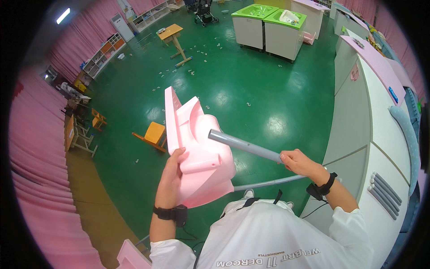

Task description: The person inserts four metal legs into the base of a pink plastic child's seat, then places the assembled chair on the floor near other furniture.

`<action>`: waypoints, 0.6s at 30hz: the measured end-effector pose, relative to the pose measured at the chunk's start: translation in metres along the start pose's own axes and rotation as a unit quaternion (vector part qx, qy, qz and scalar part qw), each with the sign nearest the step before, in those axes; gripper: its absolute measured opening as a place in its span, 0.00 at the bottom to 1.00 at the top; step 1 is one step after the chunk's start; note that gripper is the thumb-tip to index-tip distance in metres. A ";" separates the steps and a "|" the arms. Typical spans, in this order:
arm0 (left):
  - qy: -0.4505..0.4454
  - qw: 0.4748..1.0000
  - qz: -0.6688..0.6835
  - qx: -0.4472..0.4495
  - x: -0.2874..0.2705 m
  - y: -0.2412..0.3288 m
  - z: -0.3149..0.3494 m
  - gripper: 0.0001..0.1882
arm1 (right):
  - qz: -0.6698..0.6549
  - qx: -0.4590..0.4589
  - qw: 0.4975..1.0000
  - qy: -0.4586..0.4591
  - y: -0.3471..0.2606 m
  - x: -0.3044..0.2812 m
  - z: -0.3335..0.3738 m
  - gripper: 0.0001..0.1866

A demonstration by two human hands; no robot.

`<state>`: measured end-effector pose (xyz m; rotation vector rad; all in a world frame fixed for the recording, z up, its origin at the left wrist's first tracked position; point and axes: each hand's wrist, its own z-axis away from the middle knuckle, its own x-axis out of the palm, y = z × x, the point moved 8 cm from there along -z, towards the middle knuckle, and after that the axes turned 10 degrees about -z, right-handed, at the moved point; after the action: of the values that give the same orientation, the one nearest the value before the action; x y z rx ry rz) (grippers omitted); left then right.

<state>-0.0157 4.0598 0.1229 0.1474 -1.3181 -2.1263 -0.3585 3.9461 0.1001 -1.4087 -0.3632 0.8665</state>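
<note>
My left hand [173, 172] grips the side of a pink plastic dustpan [204, 150], its thumb lying over the edge. The dustpan is held up in front of my body, and a short round socket [201, 164] juts from its face. My right hand [298, 162] is closed around a grey tube [246, 145], which slants up to the left. The tube's hollow free end lies in front of the dustpan; I cannot tell whether they touch. Lower down, a second grey tube [268, 183] runs from behind the dustpan towards the cabinet.
White cabinets [354, 116] line my right side, with several short grey rods [385, 195] on top. An orange chair [154, 136] and a small table [171, 33] stand on the green floor [268, 98]. Part of another pink object [131, 256] shows at lower left.
</note>
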 end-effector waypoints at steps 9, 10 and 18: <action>-0.002 1.000 -0.030 0.009 -0.006 0.001 0.030 0.21 | 0.201 -0.014 0.978 -0.047 -0.011 -0.018 0.021 0.19; -0.011 1.000 -0.001 -0.014 -0.001 0.000 0.034 0.21 | 0.201 -0.008 0.979 -0.044 -0.009 -0.019 0.024 0.19; -0.042 0.998 -0.026 -0.031 -0.001 -0.010 0.029 0.22 | 0.249 -0.033 0.968 -0.019 0.004 -0.025 0.041 0.20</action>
<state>-0.0316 4.0858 0.1290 0.0675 -1.3083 -2.2361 -0.4043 3.9575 0.1100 -1.5752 -0.0618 1.3004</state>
